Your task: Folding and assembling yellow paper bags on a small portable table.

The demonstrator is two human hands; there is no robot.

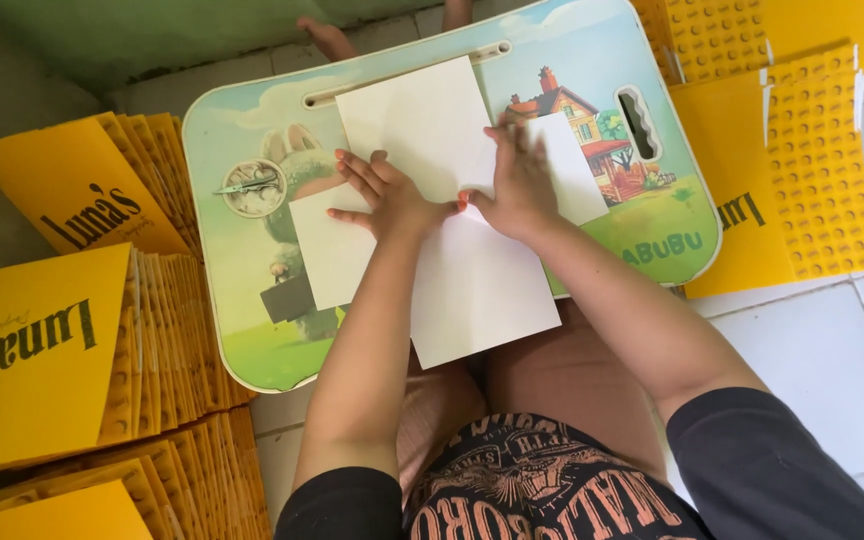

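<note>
**Both hands flat on white card at the lap desk**

Head view: A person sits on a tiled floor [812,350] with a small illustrated lap desk [242,350] across the knees. On the desk lies a white card sheet [477,285] cut into a cross-like shape; its long arm runs from near the far edge, by the slot there, down over the near edge toward the lap, and its side flaps reach left and right across the middle. The left hand [387,200] rests on it with fingers spread, palm down, just left of centre. The right hand [522,185] presses beside it, fingers flat and pointing toward the far edge; they look blurred. The thumbs nearly meet. Neither hand pinches anything.

The sheet lies flat, with no raised wall or folded flap showing, so the shaping seems barely begun. A round recess near the desk's left edge holds small scissors [249,185]. Stacks of flat yellow box blanks [52,350] fan out on the floor to the left, and more yellow blanks [812,160] lie beyond the right edge.
</note>
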